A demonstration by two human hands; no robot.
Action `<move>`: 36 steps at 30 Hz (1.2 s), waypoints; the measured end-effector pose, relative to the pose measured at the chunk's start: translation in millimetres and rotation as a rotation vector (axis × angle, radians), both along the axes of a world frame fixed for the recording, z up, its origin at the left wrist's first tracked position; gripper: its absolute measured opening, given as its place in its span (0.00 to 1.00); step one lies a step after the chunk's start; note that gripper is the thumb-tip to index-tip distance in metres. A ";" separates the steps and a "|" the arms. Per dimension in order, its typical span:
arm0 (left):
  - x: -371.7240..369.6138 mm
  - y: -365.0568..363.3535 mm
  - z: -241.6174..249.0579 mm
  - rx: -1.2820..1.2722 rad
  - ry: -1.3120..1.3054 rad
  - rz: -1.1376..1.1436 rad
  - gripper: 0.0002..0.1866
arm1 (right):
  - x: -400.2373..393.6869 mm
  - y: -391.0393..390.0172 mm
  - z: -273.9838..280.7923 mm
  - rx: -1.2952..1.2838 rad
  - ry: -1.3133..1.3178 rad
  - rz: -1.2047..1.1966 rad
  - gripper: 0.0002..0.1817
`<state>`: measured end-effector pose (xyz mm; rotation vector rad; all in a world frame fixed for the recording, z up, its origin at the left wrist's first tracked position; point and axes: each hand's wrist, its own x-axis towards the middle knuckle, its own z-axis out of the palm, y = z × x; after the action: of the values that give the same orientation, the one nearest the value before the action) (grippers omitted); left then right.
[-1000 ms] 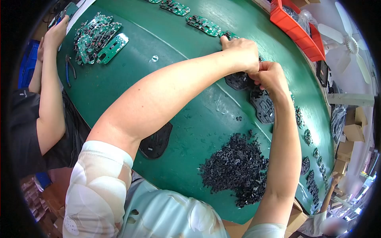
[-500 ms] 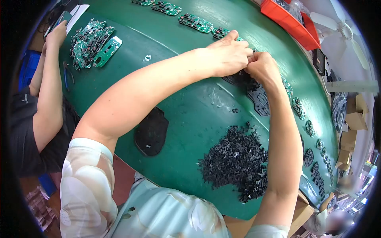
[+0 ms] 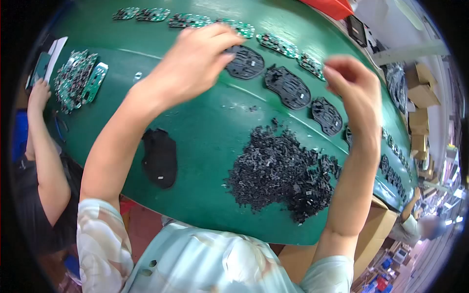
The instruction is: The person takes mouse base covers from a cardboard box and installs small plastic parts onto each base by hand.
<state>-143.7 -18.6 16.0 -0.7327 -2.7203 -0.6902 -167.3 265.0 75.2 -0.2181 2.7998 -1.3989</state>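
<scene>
My left hand (image 3: 195, 61) hovers at the left end of a black plastic shell (image 3: 248, 63), thumb and fingers apart, overlapping its edge in this view. Its fingers also cover part of a green circuit board (image 3: 237, 28) behind. My right hand (image 3: 355, 88) is raised to the right, fingers curled loosely with a gap to the thumb, near another circuit board (image 3: 311, 66). Between the hands lie a second black shell (image 3: 287, 88) and a third shell (image 3: 326, 116), both flat with their ribbed insides up.
A heap of small black parts (image 3: 278, 171) lies on the green table (image 3: 205, 205) in front of me. A dark shell (image 3: 160, 158) is at left. Beyond it stand piled circuit boards (image 3: 75, 80) and pliers (image 3: 58, 127), near another person's arm (image 3: 44, 141). A red bin (image 3: 332, 7) sits at the back.
My hands, together over a shell before, have moved apart, the left one leftward and the right one rightward. The view has shifted, uncovering the row of shells.
</scene>
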 end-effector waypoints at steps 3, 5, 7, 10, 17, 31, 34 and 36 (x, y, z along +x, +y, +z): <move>71.7 -31.2 19.7 0.045 -0.210 0.001 0.22 | 52.7 55.0 3.2 0.066 -0.067 -0.159 0.05; 110.0 -46.2 17.5 -0.010 -0.320 0.021 0.28 | 82.2 77.7 -19.4 0.108 -0.082 -0.131 0.05; 142.7 -57.2 8.4 -0.048 -0.442 0.050 0.39 | 102.6 84.8 -32.4 0.292 -0.048 -0.024 0.07; 173.6 -49.1 1.3 -0.123 -0.474 0.089 0.42 | 115.5 74.9 -40.9 0.318 -0.068 0.001 0.09; 171.1 -23.1 -13.8 -0.139 -0.398 0.205 0.42 | 108.3 60.2 -51.7 0.363 -0.140 0.113 0.12; 114.5 -20.1 -20.5 -0.056 -0.337 0.197 0.41 | 108.0 67.7 -54.0 0.307 -0.248 0.018 0.11; 112.2 -24.8 -19.2 -0.044 -0.365 0.197 0.41 | 111.3 71.9 -56.4 0.208 -0.245 -0.046 0.14; 112.9 -25.7 -18.5 -0.054 -0.363 0.190 0.40 | 113.3 70.3 -55.1 0.149 -0.253 -0.078 0.14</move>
<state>-30.8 -44.3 -2.5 -0.3803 -3.0932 -0.7715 -54.0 335.3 20.1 0.0662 2.7092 -1.1325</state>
